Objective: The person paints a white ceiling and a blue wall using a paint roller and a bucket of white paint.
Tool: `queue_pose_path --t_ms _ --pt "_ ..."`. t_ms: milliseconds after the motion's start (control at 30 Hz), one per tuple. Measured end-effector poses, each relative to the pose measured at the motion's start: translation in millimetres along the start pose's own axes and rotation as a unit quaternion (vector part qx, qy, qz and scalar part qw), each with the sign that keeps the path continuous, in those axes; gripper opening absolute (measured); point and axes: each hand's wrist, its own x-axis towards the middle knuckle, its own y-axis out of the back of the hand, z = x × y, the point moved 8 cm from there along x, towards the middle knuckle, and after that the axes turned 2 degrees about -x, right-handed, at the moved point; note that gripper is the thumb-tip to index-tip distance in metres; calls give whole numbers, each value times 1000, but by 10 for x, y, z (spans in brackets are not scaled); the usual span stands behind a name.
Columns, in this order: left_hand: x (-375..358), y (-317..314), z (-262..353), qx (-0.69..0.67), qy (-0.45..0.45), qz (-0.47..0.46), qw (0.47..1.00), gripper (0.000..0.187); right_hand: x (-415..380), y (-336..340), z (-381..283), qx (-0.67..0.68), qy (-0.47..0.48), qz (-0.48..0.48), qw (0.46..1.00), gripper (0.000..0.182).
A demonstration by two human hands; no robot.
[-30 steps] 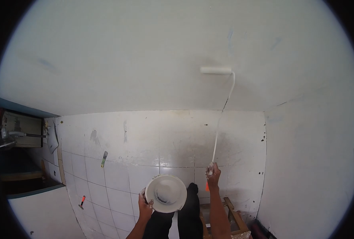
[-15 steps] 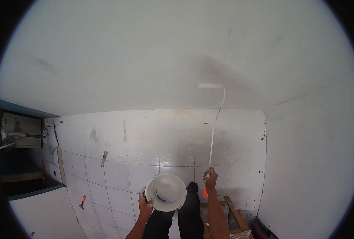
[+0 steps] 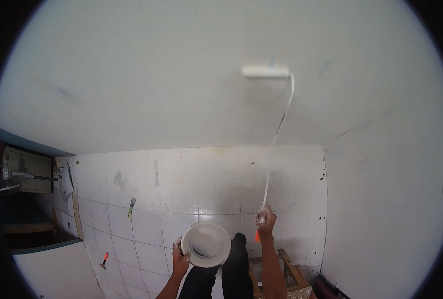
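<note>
A white paint roller is against the pale wall in front of me, its sleeve lying level and slightly blurred. My right hand is closed around the roller's orange handle, with the long thin rod reaching up and away. At my left side of the body, my left hand grips the rim of a round white bucket. Some paint-like liquid and a dark streak show inside the bucket. Paint spatters cover the fingers of both hands.
A scraper and a small orange-handled tool lie on the tiled floor to the left. A wooden stool stands by my right leg. Shelves with household items are at far left; another wall rises at right.
The roller has moved up the wall from near its base. My right hand has shifted only slightly. The bucket stays in my left hand, and the view has tilted a little.
</note>
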Motion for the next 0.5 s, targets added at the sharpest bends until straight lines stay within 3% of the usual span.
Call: queue_pose_path --t_ms 33,167,233,367,500 --pt "-13 -8 58 14 1 1 1000 60 96 -21 -194 10 40 -2 999 27" --pt "-45 -4 91 -3 4 -1 1000 60 461 -47 -868 49 54 -13 997 26" --pt "-69 -34 120 -9 -1 4 1000 61 571 1 -1128 -10 62 -13 998 23" --pt "-108 -65 187 -17 -6 14 1000 60 569 40 -968 -18 93 6 996 24" --pt "-94 -72 147 -27 1 12 1000 59 252 26 -241 45 3 -3 999 23"
